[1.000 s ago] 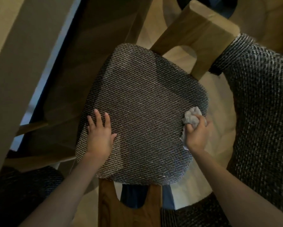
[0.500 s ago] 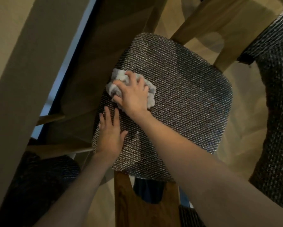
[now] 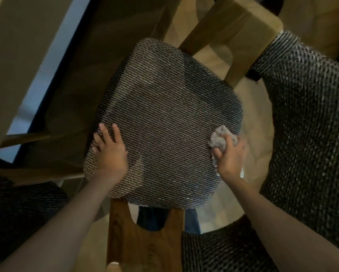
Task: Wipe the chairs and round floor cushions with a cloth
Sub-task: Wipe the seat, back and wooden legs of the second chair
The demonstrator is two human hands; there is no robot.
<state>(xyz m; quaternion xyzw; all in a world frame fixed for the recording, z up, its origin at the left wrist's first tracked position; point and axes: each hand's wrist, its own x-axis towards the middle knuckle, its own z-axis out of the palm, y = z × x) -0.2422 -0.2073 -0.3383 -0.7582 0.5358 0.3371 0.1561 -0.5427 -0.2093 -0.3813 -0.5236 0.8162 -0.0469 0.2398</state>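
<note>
A chair with a dark woven seat pad (image 3: 164, 114) fills the middle of the view, seen from above. Its wooden back (image 3: 145, 238) is at the bottom edge. My left hand (image 3: 109, 152) lies flat on the seat's near left corner, fingers spread. My right hand (image 3: 230, 154) is closed around a crumpled grey cloth (image 3: 219, 137) at the seat's right edge.
A second chair with the same woven seat (image 3: 310, 134) stands close on the right, with its wooden frame (image 3: 231, 36) at the top. A table edge (image 3: 17, 55) runs along the left. Another dark woven cushion (image 3: 17, 209) lies at the lower left. Pale wood floor shows between them.
My right hand swept the cloth from the seat's right edge to its far left side and is now back at the right edge. The left hand stayed pressed on the near left corner.
</note>
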